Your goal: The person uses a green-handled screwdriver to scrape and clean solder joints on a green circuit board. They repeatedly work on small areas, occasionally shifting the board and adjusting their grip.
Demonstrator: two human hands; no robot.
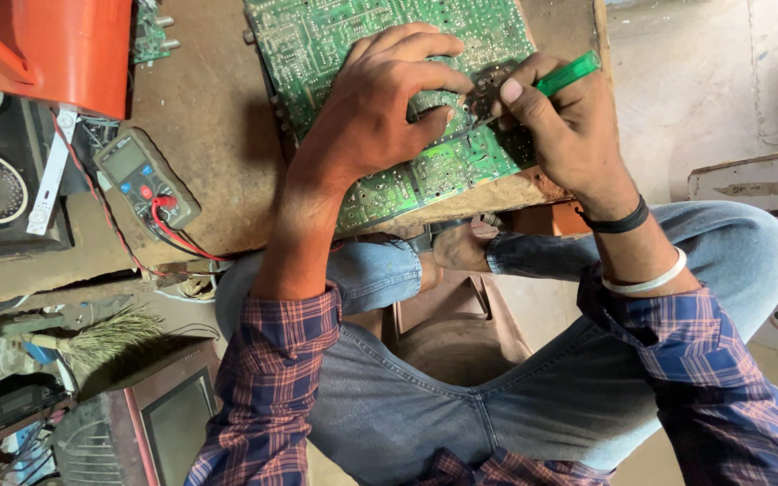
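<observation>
Two hands work on a green board near the top middle of the frame.

The right hand [556, 126] pinches a thin green plastic tool [567, 74] tight, its tip down on the flat green circuit board [389, 99] with tiny bumpy parts. The left hand [380, 108] presses on the board with curled fingers and grips nothing. The board hangs over the edge of the rough brown wooden table [209, 135], so a hard push might tip it, and the tool might slip and scratch it. A grey meter with red and black wires [144, 178] lies at the left.
</observation>
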